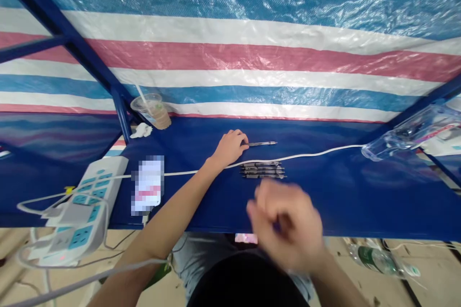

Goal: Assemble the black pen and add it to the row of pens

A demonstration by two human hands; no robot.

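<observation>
From where I stand, the work zone is the blue table, with the pens near the centre of the frame. The left hand rests at frame centre, its fingers bent at the left end of a slim, dark-and-clear pen; whether they grip it or only touch it, I cannot tell. The pen lies horizontally, its right end exposed. Directly below it in the frame, several dark, clear-barrelled pens lie parallel in a compact group. The right hand is at lower centre-right, nearest that group and blurred; its fingers are curled loosely, with a dark gap inside the curl, and I cannot tell whether they hold anything. A thin white cable crosses the frame between the single pen and the group. At left are a white power strip with turquoise sockets and a pixelated, bright-screened phone. A clear plastic cup with a white straw stands at upper left; a clear plastic bottle lies at right.
</observation>
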